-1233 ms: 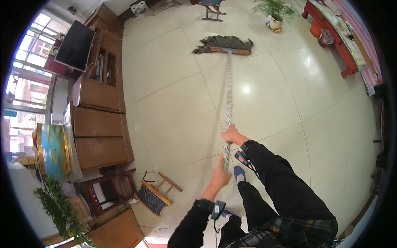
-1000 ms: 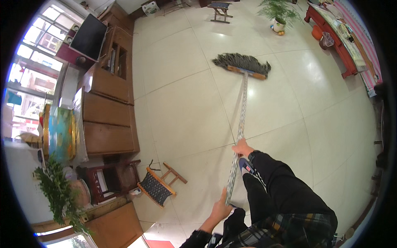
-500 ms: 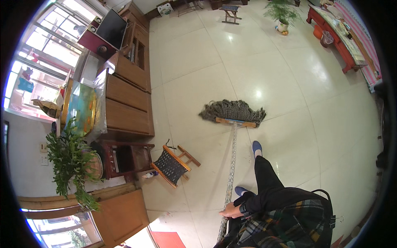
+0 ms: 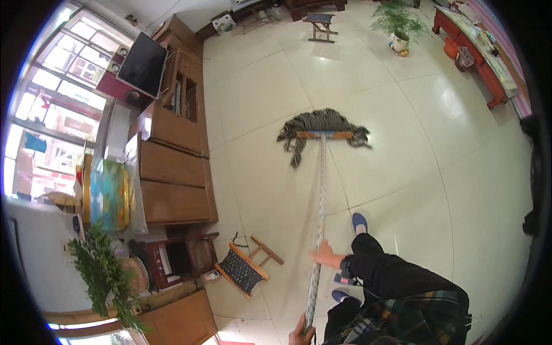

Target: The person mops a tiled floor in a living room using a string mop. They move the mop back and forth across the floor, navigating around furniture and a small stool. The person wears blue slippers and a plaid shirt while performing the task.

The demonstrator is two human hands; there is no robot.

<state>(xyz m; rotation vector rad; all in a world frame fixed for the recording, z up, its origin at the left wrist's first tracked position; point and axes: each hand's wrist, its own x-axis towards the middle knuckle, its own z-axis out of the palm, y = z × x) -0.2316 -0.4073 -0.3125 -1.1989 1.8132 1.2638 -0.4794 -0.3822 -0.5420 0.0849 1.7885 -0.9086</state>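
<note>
A mop stretches ahead of me over the tiled floor, its dark grey strand head (image 4: 322,119) spread in an arc beyond a wooden crossbar. Its long, pale patterned handle (image 4: 320,213) runs back toward my body. My right hand (image 4: 328,255), with a dark band at the wrist, is closed around the handle's middle. Lower down, at the picture's bottom edge, my left hand (image 4: 301,333) grips the handle near its end and is partly cut off. My blue shoes (image 4: 359,221) stand just right of the handle, one ahead of the other.
A folding stool (image 4: 241,270) with a woven black seat stands left of the handle. Brown cabinets (image 4: 175,195) line the left side. Farther off are another small stool (image 4: 321,27), a potted plant (image 4: 400,41) and a red table (image 4: 468,57).
The mop head has moved farther from me, some strands now trailing back at its left. My right hand has moved forward too, and my left hand has come into view.
</note>
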